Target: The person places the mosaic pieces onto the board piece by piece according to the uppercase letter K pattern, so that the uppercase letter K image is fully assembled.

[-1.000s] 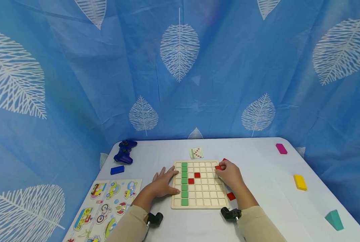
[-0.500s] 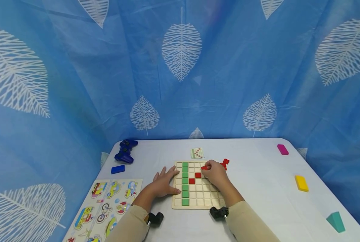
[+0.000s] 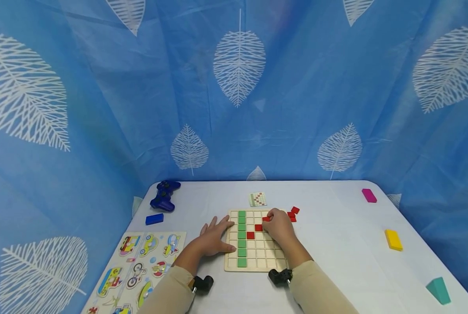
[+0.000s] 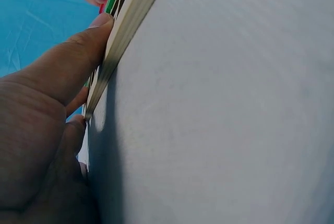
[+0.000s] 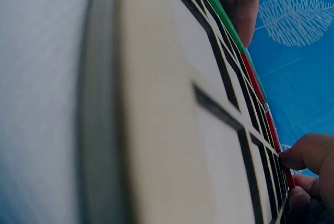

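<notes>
A wooden grid board (image 3: pixel 234 267) lies on the white table, with a column of green tiles (image 3: pixel 242 239) near its left side. Two red tiles (image 3: pixel 250 235) sit in squares to the right of that column, stepping up diagonally. My right hand (image 3: pixel 280 227) pinches another red tile (image 3: pixel 266 219) at the following square up the diagonal; in the right wrist view this tile (image 5: pixel 288 177) is between thumb and fingers at the board's surface. My left hand (image 3: pixel 212 240) rests spread on the board's left edge, its thumb (image 4: pixel 78 57) lying along the rim.
Several loose red tiles (image 3: pixel 293 214) lie off the board's upper right corner. A small pattern card (image 3: pixel 257 199) is behind the board. At left are a picture puzzle (image 3: pixel 155 248), blue block (image 3: pixel 154 219) and game controller (image 3: pixel 164 195). Yellow (image 3: pixel 393 240), magenta (image 3: pixel 369 195) and teal blocks (image 3: pixel 438 290) stand right.
My right hand has moved left with the red tile, from the board's right edge to a square on the diagonal, and then stayed there. The left hand keeps its place.
</notes>
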The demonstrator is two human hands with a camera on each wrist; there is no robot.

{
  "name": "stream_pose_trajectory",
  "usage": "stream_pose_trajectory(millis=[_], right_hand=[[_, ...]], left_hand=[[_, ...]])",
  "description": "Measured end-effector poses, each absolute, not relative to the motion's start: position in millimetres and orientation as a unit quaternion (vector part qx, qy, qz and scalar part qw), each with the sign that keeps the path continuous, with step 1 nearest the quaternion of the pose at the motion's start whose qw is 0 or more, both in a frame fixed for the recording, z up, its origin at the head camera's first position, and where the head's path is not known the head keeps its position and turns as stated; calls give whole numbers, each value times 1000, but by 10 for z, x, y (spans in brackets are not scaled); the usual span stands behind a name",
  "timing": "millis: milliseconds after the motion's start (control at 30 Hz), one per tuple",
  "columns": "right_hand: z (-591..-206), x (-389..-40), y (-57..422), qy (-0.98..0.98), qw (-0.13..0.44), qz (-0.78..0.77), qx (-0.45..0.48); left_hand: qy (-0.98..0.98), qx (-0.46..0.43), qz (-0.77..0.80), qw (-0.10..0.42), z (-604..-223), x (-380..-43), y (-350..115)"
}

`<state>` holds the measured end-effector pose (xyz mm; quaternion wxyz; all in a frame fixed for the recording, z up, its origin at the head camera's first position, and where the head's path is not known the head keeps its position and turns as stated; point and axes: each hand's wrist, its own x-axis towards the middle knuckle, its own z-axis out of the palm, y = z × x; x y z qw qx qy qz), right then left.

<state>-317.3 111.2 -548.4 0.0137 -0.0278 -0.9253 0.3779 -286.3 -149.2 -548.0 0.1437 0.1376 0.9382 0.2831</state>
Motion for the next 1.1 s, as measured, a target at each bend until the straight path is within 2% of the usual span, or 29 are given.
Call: stream_pose_trajectory(millis=[400,1100], right_hand=[[-5499,-3184,1072,-926,18,372,-54],[-5510,-3117,1244,-915,-6,404,-11]], left_hand=[[939,139,279,142,-5501,-2885,-1483],[940,137,284,134,-5530,-2804,-1442]])
